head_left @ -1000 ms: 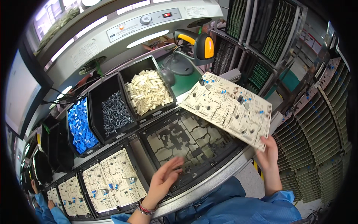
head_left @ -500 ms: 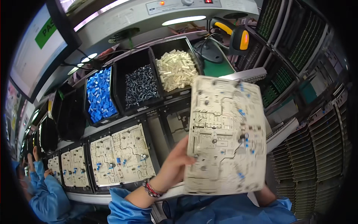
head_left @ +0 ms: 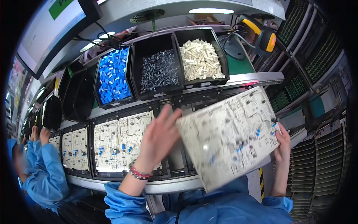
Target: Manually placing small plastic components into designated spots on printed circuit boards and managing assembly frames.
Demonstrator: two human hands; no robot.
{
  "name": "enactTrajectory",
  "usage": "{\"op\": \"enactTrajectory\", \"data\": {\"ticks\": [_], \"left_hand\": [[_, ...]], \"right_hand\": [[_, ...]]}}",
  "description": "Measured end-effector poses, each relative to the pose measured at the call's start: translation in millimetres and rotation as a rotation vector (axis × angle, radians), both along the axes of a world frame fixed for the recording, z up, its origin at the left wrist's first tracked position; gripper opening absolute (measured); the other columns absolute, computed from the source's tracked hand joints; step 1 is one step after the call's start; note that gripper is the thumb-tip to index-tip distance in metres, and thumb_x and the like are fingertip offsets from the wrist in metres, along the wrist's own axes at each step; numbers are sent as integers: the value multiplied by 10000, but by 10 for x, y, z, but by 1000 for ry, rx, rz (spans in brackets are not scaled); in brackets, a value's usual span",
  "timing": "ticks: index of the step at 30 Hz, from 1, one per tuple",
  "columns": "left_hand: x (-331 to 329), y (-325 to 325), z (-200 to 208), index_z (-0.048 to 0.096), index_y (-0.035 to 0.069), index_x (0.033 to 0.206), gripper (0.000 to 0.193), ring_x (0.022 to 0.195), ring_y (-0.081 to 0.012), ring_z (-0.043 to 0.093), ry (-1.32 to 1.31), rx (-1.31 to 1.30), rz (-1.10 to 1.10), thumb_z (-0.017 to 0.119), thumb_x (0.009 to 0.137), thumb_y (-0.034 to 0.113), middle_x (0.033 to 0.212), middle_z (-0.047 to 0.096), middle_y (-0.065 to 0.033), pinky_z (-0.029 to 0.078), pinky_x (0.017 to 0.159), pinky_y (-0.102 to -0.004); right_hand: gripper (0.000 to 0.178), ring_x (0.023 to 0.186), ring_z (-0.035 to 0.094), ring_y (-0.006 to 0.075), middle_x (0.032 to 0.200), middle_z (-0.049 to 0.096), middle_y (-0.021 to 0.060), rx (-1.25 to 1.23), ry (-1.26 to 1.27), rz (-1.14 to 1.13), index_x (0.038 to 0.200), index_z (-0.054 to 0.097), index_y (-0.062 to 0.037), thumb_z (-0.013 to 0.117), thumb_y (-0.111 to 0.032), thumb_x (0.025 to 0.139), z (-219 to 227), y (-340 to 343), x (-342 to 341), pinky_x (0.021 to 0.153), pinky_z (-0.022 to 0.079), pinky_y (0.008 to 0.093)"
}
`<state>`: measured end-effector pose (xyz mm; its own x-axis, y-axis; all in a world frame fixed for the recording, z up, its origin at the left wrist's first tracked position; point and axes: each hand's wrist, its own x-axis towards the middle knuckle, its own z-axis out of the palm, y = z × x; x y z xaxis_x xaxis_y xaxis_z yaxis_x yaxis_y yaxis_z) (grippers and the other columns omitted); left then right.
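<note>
A large off-white circuit board panel [head_left: 227, 140] with small blue and dark parts is tilted in front of me, somewhat blurred. My right hand [head_left: 282, 142] grips its right edge, thumb at the face and the other fingers partly hidden. At its upper left corner my left hand [head_left: 160, 136] is raised with fingers stretched apart, holding nothing. Whether those fingertips touch the board I cannot tell. Left of that hand, a similar populated board [head_left: 121, 140] lies in a black frame on the line, and another board [head_left: 76, 147] lies further left.
Behind the line stand black bins of blue parts [head_left: 113, 76], dark small parts [head_left: 160, 71] and white connectors [head_left: 203, 59]. A yellow-black scanner [head_left: 259, 33] stands at the back right. Slotted racks [head_left: 317, 164] fill the right. A co-worker in blue [head_left: 46, 179] works at the left.
The board has turned clockwise and tilted. My left hand has come off its left edge and opened. My right hand, mostly hidden before, now shows at the right edge. The view has shifted.
</note>
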<state>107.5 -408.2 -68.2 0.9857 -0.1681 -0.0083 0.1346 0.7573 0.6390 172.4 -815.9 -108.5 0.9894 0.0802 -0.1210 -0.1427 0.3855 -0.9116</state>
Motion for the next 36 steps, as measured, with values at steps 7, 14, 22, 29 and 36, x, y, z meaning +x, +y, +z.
{"op": "enactTrajectory", "data": {"ticks": [7, 14, 22, 29, 36], "left_hand": [[-95, 193, -41, 151, 101, 1461, 659, 1333, -341, 291, -116, 314, 308, 377, 933, 425, 1481, 212, -187, 264, 1084, -415], [-178, 176, 32, 162, 66, 1454, 685, 1304, -354, 341, -138, 415, 306, 425, 915, 398, 1468, 231, -207, 299, 1060, -424], [-241, 102, -12, 355, 29, 1382, 592, 1238, -302, 439, -287, 845, 186, 496, 874, 298, 1374, 405, -197, 361, 1013, -407], [-271, -182, -21, 613, 34, 1055, 318, 1158, -331, 491, -764, 1793, -72, 642, 740, 65, 1181, 563, -123, 441, 939, -392], [-261, -218, 5, 649, 39, 967, 293, 1187, -337, 468, -736, 1848, -190, 708, 699, 142, 1203, 551, -112, 428, 956, -411]], "right_hand": [[422, 1043, 586, 184, 1199, 568, 156, -109, -46, -133, 1297, 403, 87, 509, -19, 903, -47, 243, 226, 900, 467, 287], [445, 1040, 584, 167, 1197, 572, 151, -220, -105, -71, 1306, 400, 85, 532, -31, 897, -53, 394, 205, 893, 464, 281], [446, 1047, 555, 165, 1195, 566, 125, -567, -153, -160, 1299, 424, 78, 549, -43, 889, -86, 399, 115, 919, 412, 268], [410, 1031, 448, 274, 1081, 497, 123, -1466, -552, -34, 1126, 562, 49, 661, -94, 755, 37, 438, 140, 922, 324, 322], [439, 1262, 321, 316, 1316, 448, 100, -1541, -675, 155, 1190, 588, -89, 672, -135, 761, 164, 555, 67, 1043, 262, 383]]}}
